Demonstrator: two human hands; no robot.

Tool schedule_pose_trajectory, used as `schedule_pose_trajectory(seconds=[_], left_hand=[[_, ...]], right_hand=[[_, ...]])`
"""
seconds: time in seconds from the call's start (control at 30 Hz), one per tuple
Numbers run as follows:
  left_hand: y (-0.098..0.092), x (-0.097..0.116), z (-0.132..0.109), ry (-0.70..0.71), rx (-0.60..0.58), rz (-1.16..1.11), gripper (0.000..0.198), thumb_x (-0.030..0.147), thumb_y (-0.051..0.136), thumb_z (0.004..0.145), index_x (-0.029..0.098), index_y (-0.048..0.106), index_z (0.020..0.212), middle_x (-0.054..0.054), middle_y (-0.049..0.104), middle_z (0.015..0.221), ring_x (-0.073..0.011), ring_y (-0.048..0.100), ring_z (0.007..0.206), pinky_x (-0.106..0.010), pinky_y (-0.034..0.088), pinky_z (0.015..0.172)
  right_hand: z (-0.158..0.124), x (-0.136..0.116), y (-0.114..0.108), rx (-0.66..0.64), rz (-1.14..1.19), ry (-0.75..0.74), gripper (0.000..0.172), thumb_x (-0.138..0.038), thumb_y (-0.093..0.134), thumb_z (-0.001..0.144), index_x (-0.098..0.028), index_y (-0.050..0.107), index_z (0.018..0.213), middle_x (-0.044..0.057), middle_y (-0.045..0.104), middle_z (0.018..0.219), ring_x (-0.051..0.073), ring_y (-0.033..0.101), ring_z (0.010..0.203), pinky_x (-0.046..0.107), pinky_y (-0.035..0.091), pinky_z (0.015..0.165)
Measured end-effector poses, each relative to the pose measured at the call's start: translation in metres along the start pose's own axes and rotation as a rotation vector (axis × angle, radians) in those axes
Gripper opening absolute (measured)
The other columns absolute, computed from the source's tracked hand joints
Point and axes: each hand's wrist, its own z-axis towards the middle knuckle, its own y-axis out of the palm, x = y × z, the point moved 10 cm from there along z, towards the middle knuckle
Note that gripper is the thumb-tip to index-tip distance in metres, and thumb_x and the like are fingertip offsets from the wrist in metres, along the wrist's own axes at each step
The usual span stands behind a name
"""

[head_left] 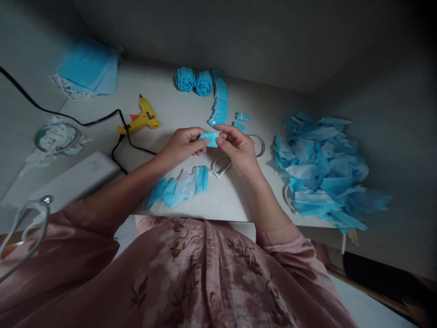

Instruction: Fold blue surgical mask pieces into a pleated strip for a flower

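Between my two hands is a small folded piece of blue mask fabric (pixel 209 139). My left hand (pixel 184 146) pinches its left end between thumb and fingers, while my right hand (pixel 239 148) grips the right end. Beneath my right hand lie white-handled scissors (pixel 223 166), their blades hidden. Just beyond my hands, a curved row of overlapping blue folded pieces (pixel 220 98) runs away toward the wall. Two small blue scraps (pixel 240 125) rest to its right. Nearer my body, several loose blue and white pieces (pixel 182 186) are laid side by side.
Two blue fabric roses (pixel 194 82) stand at the back. A yellow glue gun (pixel 143 116) with a black cord lies left, near stacked face masks (pixel 89 68), a white box (pixel 77 182) and a roll amid white scraps (pixel 58 136). Cut blue pieces (pixel 317 168) are heaped at right.
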Motion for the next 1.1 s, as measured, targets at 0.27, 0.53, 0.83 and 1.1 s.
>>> schedule_pose_trajectory(seconds=[0.27, 0.53, 0.83, 1.1], left_hand=[[0.006, -0.002, 0.000, -0.021, -0.073, -0.166, 0.031, 0.042, 0.055, 0.091, 0.016, 0.062, 0.076, -0.004, 0.066, 0.069, -0.0110, 0.058, 0.058, -0.024, 0.046, 0.058], [-0.012, 0.007, 0.002, 0.029, 0.073, -0.052, 0.017, 0.032, 0.068, 0.082, 0.016, 0.065, 0.081, 0.001, 0.063, 0.068, -0.0085, 0.055, 0.058, -0.021, 0.043, 0.057], [-0.015, 0.008, 0.001, 0.046, 0.101, -0.015, 0.017, 0.030, 0.067, 0.084, 0.015, 0.064, 0.075, 0.001, 0.061, 0.067, -0.0081, 0.055, 0.059, -0.020, 0.044, 0.058], [-0.011, 0.001, 0.002, -0.012, 0.075, -0.101, 0.020, 0.030, 0.062, 0.089, 0.015, 0.061, 0.074, 0.001, 0.059, 0.061, -0.0084, 0.055, 0.055, -0.021, 0.043, 0.057]], right_hand=[[0.001, -0.002, -0.005, 0.027, -0.035, -0.041, 0.050, -0.065, 0.065, 0.087, -0.029, 0.066, 0.122, 0.001, 0.064, 0.084, 0.018, 0.065, 0.080, 0.039, 0.059, 0.081], [0.000, -0.004, -0.002, 0.007, -0.015, -0.018, 0.049, -0.060, 0.070, 0.085, -0.026, 0.067, 0.120, 0.000, 0.062, 0.082, 0.016, 0.061, 0.079, 0.034, 0.056, 0.079], [-0.001, -0.004, 0.004, -0.035, 0.031, 0.012, 0.044, -0.056, 0.074, 0.084, -0.027, 0.069, 0.116, -0.001, 0.062, 0.080, 0.015, 0.060, 0.076, 0.034, 0.055, 0.079], [-0.001, -0.003, 0.005, -0.028, 0.006, 0.002, 0.041, -0.052, 0.073, 0.085, -0.026, 0.068, 0.117, -0.001, 0.062, 0.080, 0.014, 0.060, 0.075, 0.033, 0.055, 0.078]])
